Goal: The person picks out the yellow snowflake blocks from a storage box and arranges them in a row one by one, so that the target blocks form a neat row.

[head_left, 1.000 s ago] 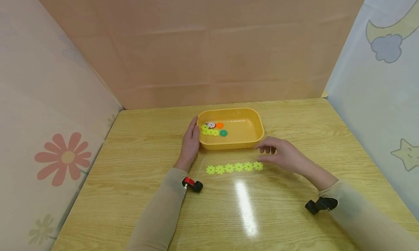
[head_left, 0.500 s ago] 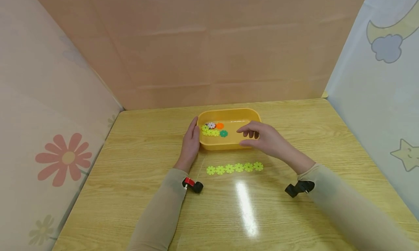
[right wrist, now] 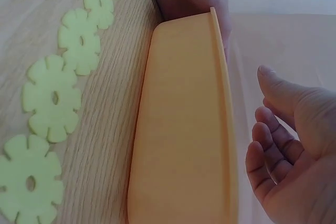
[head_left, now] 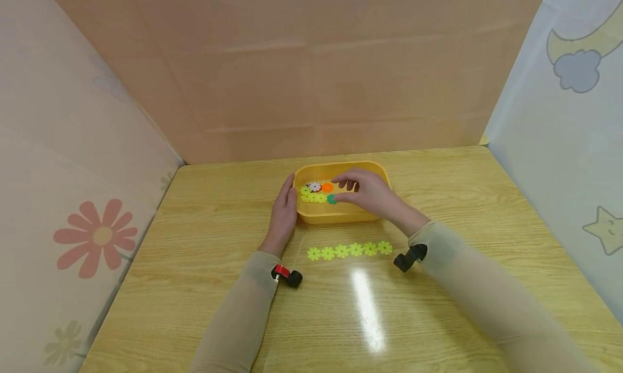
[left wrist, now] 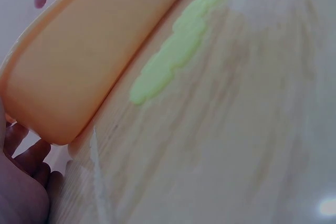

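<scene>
A yellow plastic tub (head_left: 340, 218) stands on the table with several toothed disc pieces at its left end. Among them are yellow discs (head_left: 313, 198), a white disc (head_left: 315, 186), an orange disc (head_left: 327, 187) and a partly covered green disc (head_left: 332, 199). My left hand (head_left: 284, 213) rests against the tub's left outer wall, fingers mostly straight. Above the tub's inside, my right hand (head_left: 365, 192) has thumb and fingers apart, nothing between them, near the green and orange discs. In front of the tub lies a row of yellow-green snowflake discs (right wrist: 52, 98), edge to edge.
The wooden table (head_left: 204, 238) has a brown panel (head_left: 311, 92) at its back. Patterned side panels flank it, with a flower (head_left: 101, 236) on the left. A glare streak (head_left: 367, 308) shows on the tabletop.
From beside the tub's right front corner, my right hand has moved left and up, over the tub to the discs. The left hand, tub and row of discs stay put.
</scene>
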A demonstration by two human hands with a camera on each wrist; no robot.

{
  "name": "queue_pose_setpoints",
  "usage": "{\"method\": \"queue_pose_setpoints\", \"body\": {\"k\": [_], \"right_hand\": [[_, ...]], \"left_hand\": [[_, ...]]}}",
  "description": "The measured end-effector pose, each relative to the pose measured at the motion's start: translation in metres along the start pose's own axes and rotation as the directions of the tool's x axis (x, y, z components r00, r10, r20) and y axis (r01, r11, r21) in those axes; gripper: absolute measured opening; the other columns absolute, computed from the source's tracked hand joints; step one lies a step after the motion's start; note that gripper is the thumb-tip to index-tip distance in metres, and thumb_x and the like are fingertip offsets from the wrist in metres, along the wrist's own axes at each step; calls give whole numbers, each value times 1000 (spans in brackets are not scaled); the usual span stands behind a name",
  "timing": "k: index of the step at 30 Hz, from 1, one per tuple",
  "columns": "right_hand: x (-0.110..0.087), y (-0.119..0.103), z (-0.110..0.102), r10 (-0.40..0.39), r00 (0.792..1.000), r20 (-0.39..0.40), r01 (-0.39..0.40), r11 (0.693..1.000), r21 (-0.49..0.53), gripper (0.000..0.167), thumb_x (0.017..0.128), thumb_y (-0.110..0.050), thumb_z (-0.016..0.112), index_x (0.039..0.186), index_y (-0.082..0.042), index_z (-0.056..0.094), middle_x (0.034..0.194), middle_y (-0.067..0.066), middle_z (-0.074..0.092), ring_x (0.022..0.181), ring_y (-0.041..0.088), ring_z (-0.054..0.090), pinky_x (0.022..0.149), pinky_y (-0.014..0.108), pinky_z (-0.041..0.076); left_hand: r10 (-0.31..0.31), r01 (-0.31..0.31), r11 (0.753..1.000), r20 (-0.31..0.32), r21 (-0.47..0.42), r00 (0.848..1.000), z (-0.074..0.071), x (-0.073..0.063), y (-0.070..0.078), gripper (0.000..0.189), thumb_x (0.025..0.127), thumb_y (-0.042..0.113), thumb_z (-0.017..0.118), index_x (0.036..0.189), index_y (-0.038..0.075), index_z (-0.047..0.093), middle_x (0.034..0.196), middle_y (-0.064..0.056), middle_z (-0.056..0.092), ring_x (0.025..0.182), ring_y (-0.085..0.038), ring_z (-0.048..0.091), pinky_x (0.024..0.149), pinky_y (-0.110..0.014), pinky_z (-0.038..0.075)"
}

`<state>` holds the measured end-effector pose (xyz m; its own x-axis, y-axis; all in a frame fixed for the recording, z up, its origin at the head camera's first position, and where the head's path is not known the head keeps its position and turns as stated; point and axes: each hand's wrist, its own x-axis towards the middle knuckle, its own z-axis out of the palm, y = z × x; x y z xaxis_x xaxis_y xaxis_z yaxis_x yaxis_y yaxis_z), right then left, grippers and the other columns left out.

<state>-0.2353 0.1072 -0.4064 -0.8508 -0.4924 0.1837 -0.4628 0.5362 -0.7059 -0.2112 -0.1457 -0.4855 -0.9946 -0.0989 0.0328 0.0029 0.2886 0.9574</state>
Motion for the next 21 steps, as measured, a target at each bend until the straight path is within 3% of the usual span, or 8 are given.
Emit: {"method": "queue_pose_setpoints", "body": {"k": [7, 21], "right_hand": [[17, 4, 11, 22, 1000, 9, -22, 1000, -6, 43, 97, -23, 89, 135, -5, 78, 111, 9, 73, 98, 24, 63, 82, 41, 53], [45, 12, 31, 83, 992, 98, -80, 996, -30, 45, 95, -21, 91, 135, -4, 78, 111, 8, 74, 97, 25, 63, 84, 40, 53]], "left_hand": [[9, -9, 1000, -1, 5, 1000, 0, 1, 0, 58, 121, 46, 32, 177, 29, 31, 179, 7, 31, 166, -21, 25, 135, -49, 23], [28, -28, 1000, -1, 11, 1000, -2, 1, -2, 59, 121, 47, 32, 177, 26, 31, 179, 7, 32, 166, -22, 25, 135, -51, 23]]}}
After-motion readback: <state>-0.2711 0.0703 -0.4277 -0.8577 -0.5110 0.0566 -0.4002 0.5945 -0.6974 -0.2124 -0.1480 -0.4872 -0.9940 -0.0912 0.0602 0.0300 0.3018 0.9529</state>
